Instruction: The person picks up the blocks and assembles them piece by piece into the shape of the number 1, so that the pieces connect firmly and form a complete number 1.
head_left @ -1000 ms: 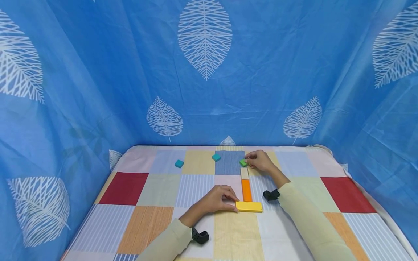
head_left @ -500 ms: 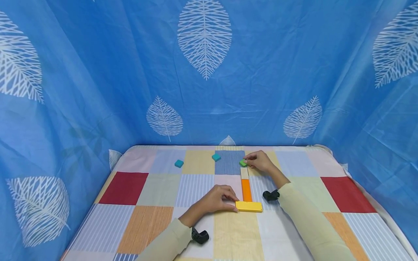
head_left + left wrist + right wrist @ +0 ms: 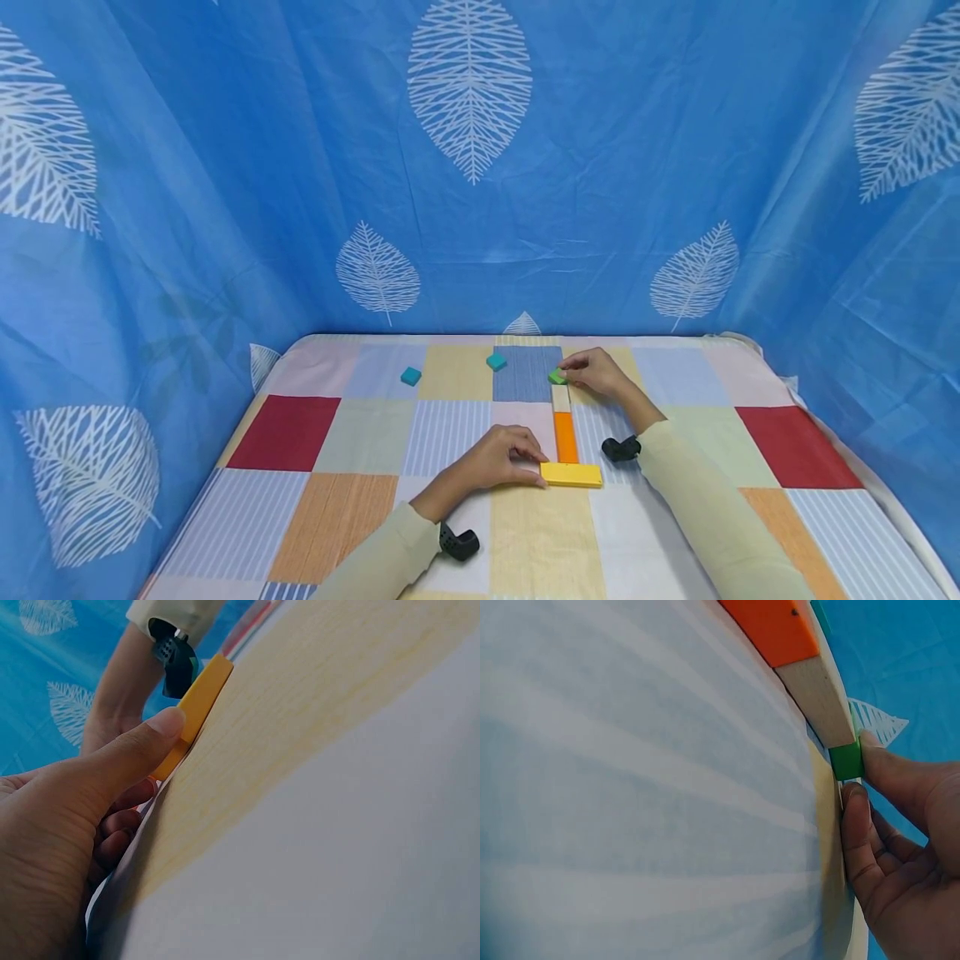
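Note:
My left hand [image 3: 498, 457] pinches the left end of a yellow wooden block [image 3: 572, 475] lying crosswise. In the left wrist view, the thumb presses on that yellow block [image 3: 204, 691]. An orange block [image 3: 566, 437] runs away from its far side, followed by a pale bare-wood block [image 3: 561, 398] in line. At the far end, my right hand [image 3: 597, 372] pinches a small green block [image 3: 557, 377] between thumb and fingers. From the right wrist, the green block [image 3: 846, 760] appears against the end of the pale block [image 3: 817, 697].
Two small teal blocks, a left one [image 3: 411, 376] and a middle one [image 3: 497, 361], lie near the back of the table. A patchwork cloth [image 3: 285, 433] covers the table. Blue leaf-print curtain [image 3: 600, 208] hangs behind and at both sides.
My right hand and the green block have shifted very slightly toward me and left, closer to the pale block. My left hand and the yellow block stay nearly still.

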Demonstrator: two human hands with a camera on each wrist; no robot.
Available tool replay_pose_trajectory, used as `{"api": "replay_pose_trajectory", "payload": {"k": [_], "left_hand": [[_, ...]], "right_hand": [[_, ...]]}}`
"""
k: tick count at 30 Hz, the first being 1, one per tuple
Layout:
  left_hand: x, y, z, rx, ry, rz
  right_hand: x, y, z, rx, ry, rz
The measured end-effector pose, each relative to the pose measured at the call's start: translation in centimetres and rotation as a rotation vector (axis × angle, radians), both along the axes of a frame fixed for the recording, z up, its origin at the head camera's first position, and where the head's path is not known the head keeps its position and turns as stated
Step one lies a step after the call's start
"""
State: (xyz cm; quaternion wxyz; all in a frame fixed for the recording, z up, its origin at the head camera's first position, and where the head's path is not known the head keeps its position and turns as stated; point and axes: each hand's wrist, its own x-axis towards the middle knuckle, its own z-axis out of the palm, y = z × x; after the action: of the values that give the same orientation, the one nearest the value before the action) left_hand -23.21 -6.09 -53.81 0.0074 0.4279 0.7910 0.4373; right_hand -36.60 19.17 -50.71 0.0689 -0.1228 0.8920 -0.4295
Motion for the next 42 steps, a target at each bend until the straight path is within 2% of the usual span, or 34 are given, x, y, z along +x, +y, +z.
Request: {"api": "replay_pose_trajectory", "payload": {"k": [9, 17, 31, 39, 42], "left_hand": [[0.05, 0.02, 0.13, -0.001, -0.062, 0.003], [0.13, 0.07, 0.11, 0.013, -0.038, -0.006], [-0.01, -0.09, -0.14, 0.026, -0.024, -0.018], [-0.12, -0.12, 0.06, 0.051, -0.052, 0.017], [-0.35, -0.39, 0.26, 0.080, -0.079, 0.050]], "right_hand": [[0.25, -0.13, 0.22, -0.031, -0.027, -0.011], [0.28, -0.12, 0.18, -0.050, -0.047, -0.034], [0.39, -0.07, 0.05, -0.065, -0.046, -0.007], [0.49, -0.13, -0.10, -0.065, -0.054, -0.009], [0.46, -0.20, -0.13, -0.061, -0.053, -0.008]]}}
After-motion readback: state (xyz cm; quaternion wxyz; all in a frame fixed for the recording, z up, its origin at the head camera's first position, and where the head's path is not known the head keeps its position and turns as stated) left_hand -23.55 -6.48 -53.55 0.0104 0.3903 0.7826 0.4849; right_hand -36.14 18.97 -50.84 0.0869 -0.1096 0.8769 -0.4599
